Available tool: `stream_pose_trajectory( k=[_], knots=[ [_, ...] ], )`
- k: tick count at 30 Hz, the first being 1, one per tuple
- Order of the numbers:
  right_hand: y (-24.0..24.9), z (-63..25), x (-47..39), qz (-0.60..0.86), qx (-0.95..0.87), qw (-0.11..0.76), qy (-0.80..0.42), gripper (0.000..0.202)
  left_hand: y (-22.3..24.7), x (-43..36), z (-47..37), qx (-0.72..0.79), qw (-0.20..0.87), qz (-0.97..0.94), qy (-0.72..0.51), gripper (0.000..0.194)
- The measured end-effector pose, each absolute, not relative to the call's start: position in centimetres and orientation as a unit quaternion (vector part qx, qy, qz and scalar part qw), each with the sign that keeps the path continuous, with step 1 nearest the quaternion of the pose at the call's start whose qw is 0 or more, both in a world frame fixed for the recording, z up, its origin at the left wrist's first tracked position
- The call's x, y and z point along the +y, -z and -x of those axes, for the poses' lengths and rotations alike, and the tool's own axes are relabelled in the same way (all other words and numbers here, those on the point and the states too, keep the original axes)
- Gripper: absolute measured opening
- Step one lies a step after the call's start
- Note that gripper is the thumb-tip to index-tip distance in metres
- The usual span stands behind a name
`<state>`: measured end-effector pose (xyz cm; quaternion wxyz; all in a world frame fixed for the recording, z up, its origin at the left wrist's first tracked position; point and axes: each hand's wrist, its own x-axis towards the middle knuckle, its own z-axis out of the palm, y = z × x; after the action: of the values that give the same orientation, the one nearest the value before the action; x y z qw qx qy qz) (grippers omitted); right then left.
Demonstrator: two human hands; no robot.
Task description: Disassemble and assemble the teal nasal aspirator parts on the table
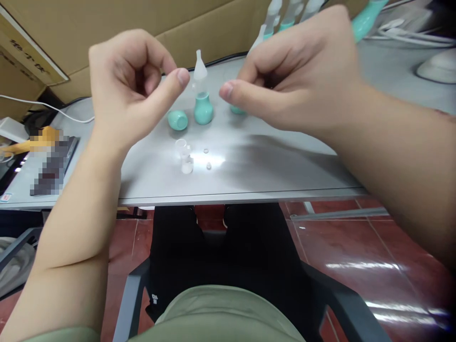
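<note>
My left hand (130, 83) and my right hand (299, 78) hover above the grey table (270, 166), fingers loosely curled, thumbs pointing toward each other; neither holds anything I can see. Between the thumbs, farther back, a teal bulb (203, 109) stands upright with a clear cone-shaped tip (200, 66) above it. A second teal bulb (177, 120) lies on its side to its left. Another teal piece (237, 110) peeks out under my right thumb. A clear plastic piece (185, 156) and two tiny clear bits (207, 159) lie nearer the front edge.
Cardboard boxes (107, 28) stand behind the table. More teal and clear parts (285, 14) sit at the back right, with white cables (409, 33). A white cable (42, 107) and blurred items lie at the left. My legs and chair are below the table edge.
</note>
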<state>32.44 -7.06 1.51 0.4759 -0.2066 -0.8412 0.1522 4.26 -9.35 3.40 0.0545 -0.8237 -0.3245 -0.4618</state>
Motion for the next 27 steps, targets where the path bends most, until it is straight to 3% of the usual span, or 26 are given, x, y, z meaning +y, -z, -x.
stream_pose_trajectory(
  k=[5,7,8,9,16,27],
  knots=[
    [-1.5,-32.0,-7.8,0.258,-0.815,0.496,-0.154,0.042,-1.5,-6.3,-3.0,-0.317,0.021,0.833,0.453,0.043],
    [-1.3,-31.8,-7.8,0.258,-0.819,0.491,-0.149,0.041,-0.3,-5.4,-3.1,-0.301,0.008,0.833,0.464,0.063],
    [-1.3,-31.8,-7.7,0.256,-0.822,0.487,-0.144,0.04,0.3,-5.0,-3.2,-0.294,0.013,0.829,0.476,0.083],
    [-1.2,-31.8,-7.7,0.255,-0.827,0.483,-0.138,0.04,0.7,-4.6,-3.4,-0.297,0.015,0.825,0.481,0.085],
    [-1.0,-32.3,-7.5,0.259,-0.836,0.465,-0.131,0.04,0.9,-3.5,-5.0,-0.368,-0.066,0.817,0.438,0.053],
    [-1.1,-32.3,-7.1,0.24,-0.845,0.462,-0.122,0.034,0.4,-4.8,-6.6,-0.364,-0.046,0.808,0.461,0.025]
  ],
)
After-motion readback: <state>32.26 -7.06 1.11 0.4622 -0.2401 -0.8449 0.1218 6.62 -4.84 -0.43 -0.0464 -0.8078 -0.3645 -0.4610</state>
